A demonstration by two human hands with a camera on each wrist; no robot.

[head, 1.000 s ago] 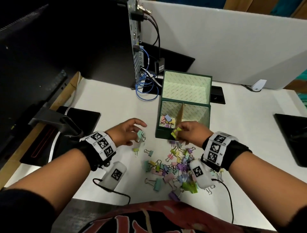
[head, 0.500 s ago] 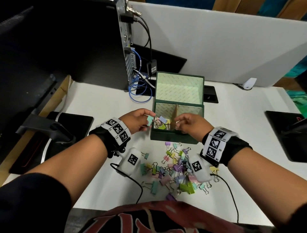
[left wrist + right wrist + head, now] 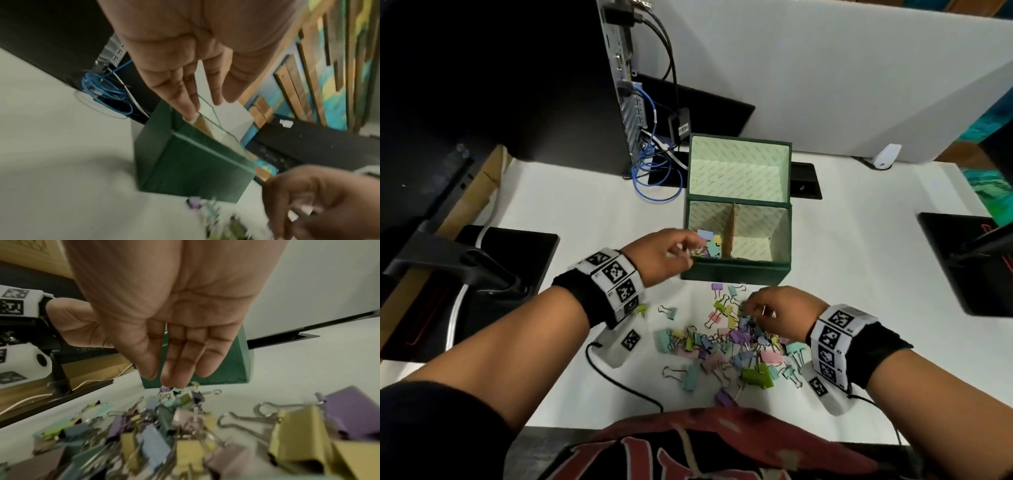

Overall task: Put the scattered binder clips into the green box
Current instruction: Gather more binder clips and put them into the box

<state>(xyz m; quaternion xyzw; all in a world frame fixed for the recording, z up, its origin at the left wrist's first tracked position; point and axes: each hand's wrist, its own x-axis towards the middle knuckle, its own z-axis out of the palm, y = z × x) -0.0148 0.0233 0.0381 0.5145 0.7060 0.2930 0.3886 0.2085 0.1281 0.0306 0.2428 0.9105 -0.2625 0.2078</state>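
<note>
The green box [image 3: 736,272] stands open on the white table, lid leaning back, with a cardboard divider inside. Several pastel clips [image 3: 709,244] lie in its left compartment; the right one looks bare. My left hand [image 3: 681,250] hovers at the box's front left corner, and the left wrist view shows its fingers [image 3: 191,112] straight and empty over the box [image 3: 195,167]. My right hand [image 3: 756,305] reaches down over the pile of binder clips [image 3: 732,342] in front of the box. Its straight fingertips [image 3: 170,381] meet the far clips of the pile [image 3: 164,426] and grip nothing.
A black computer tower [image 3: 517,68] with a blue cable coil [image 3: 654,185] stands behind the box on the left. A monitor stand [image 3: 465,260] is at the left, a black pad [image 3: 962,260] at the right, and a white partition [image 3: 825,68] at the back.
My left hand carried a teal clip to the box's left compartment and let it go. My right hand left the box and came back down to the pile.
</note>
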